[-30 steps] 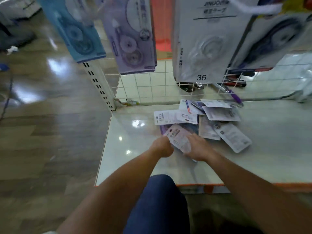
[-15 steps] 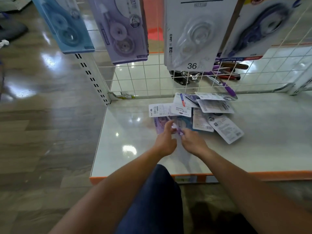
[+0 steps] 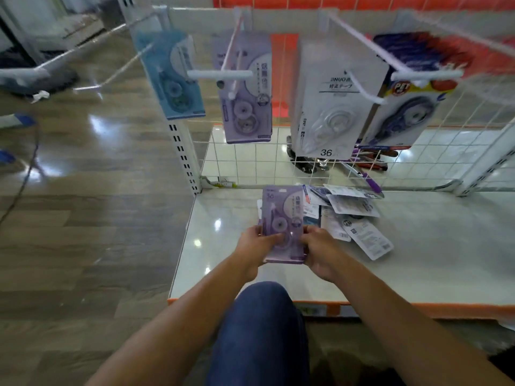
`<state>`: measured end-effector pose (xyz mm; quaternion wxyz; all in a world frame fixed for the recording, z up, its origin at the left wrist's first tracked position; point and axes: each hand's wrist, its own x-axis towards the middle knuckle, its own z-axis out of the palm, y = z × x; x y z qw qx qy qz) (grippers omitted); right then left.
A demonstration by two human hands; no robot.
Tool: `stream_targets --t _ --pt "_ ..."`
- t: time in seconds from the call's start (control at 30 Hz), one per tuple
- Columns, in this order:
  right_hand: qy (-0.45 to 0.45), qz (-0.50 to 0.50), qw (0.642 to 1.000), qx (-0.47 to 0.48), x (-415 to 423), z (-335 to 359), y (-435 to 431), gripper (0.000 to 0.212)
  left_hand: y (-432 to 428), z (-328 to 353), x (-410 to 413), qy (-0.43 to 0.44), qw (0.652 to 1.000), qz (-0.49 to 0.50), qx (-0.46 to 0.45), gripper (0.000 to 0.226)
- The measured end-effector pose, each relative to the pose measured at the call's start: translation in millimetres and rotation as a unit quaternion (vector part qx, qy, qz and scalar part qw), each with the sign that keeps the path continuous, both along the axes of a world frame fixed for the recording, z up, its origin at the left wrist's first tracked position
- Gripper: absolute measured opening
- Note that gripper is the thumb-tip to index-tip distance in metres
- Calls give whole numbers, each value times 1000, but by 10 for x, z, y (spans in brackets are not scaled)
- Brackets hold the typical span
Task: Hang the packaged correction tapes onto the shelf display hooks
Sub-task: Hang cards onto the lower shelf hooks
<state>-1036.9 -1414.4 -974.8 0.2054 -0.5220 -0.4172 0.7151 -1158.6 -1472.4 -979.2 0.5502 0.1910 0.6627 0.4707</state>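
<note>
A purple packaged correction tape point(image 3: 282, 215) is held upright over the white shelf point(image 3: 423, 254), face toward me. My left hand point(image 3: 255, 245) grips its lower left edge and my right hand point(image 3: 320, 250) grips its lower right edge. Behind and to the right of it lies a pile of loose packages point(image 3: 351, 215), mostly face down. Above, white display hooks point(image 3: 231, 55) stick out from the wire grid. They carry a blue package point(image 3: 172, 76), a purple package point(image 3: 246, 93), a white package point(image 3: 334, 98) and a dark blue package point(image 3: 409, 98).
A wire grid panel point(image 3: 250, 162) backs the shelf, with pens point(image 3: 370, 174) lying behind it. A slotted white upright point(image 3: 182, 151) stands at the shelf's back left corner. An orange strip point(image 3: 418, 307) edges the shelf front. Wooden floor point(image 3: 83, 218) lies left; my knee point(image 3: 262, 316) is below.
Both hands left the pile and lifted a purple package off the shelf, turning it face up toward me. The view tilted upward, bringing the hooks into sight.
</note>
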Motion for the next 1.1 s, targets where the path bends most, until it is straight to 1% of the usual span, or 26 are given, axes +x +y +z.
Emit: stream_targets --t 0.07,0.13,0.2,0.3,0.37,0.47,0.6,0.7,0.77,0.87,1.0,1.1 --pt "2 28 1000 15 -51 133 -65 27 -121 91 -97 -21 1000 1 23 28" --pt "8 53 998 36 -126 280 -100 22 -240 189 -192 -27 999 6 47 24" --pt "18 53 996 63 -218 439 -119 15 -330 287 -272 -10 998 0 64 21" --pt "26 18 993 117 -322 671 -129 16 -442 464 -343 26 994 -12 101 24" --pt "47 10 985 167 -356 864 -155 12 -504 584 -368 66 988 -19 138 25" --pt "97 3 962 255 -377 1201 -232 15 -585 752 -385 118 970 -27 210 28" --pt "105 28 922 372 -371 1565 -389 18 -679 937 -406 179 943 -12 280 27" --pt "105 26 898 426 -382 1723 -461 15 -703 1055 -442 214 927 -6 308 26" --pt "100 14 887 450 -416 1777 -453 14 -695 1114 -460 222 921 -5 319 27" --pt "87 -2 880 467 -481 1803 -403 24 -672 1176 -475 226 918 -7 325 26" --pt "89 -10 875 475 -545 1799 -345 24 -644 1192 -503 237 915 -2 325 26" --pt "89 -13 874 477 -579 1769 -300 29 -596 1192 -515 242 916 -1 318 25"
